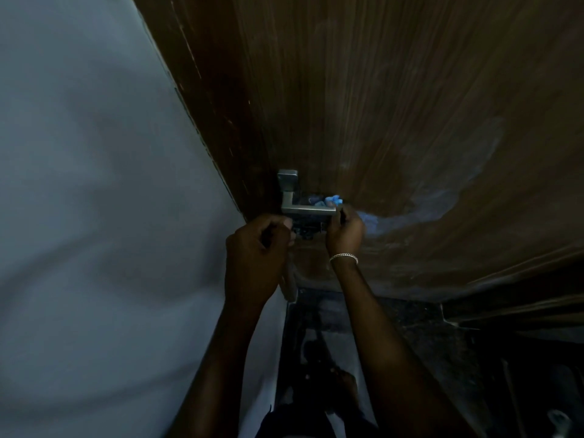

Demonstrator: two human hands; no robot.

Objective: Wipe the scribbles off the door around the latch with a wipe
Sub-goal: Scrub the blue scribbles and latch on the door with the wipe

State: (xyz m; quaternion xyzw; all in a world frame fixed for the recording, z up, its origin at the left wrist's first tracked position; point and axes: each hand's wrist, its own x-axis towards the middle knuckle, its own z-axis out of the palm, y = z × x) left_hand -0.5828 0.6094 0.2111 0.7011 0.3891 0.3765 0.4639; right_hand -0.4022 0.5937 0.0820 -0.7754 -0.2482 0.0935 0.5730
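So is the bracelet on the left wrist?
No, the silver chain bracelet sits on the wrist of the right hand, beside the metal door handle; the left hand has a bare wrist.

One door, one lever handle, one dark latch, one blue scribble patch, one wall, two hands, left, right, one bracelet

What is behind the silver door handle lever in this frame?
Behind the handle a bit of blue wipe lies against the brown door. Below it sits dark latch hardware, partly covered by both hands.
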